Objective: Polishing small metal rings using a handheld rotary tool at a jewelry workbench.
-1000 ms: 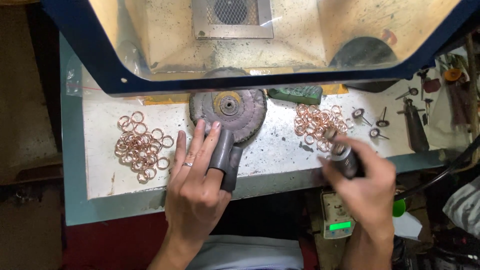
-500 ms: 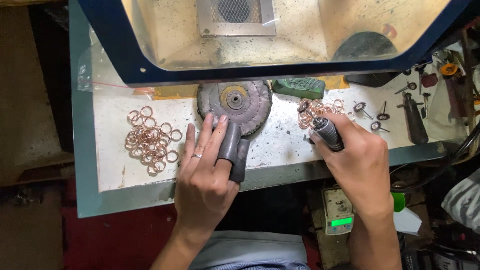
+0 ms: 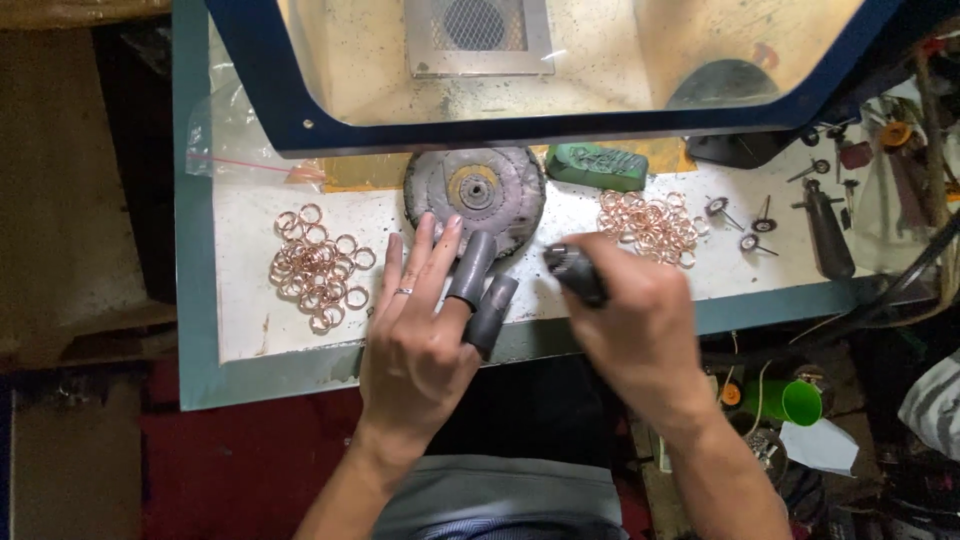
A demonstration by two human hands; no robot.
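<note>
Fingers of the right hand (image 3: 640, 330) wrap a rotary handpiece (image 3: 575, 273); left hand (image 3: 425, 330) spread.

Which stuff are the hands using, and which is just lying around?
In use:
- left hand with grey finger guards, by the round buffing wheel
- right hand gripping a dark rotary tool
- copper rings in two piles

Lying about:
- green compound bar
- small spare bits
- green cup
</note>
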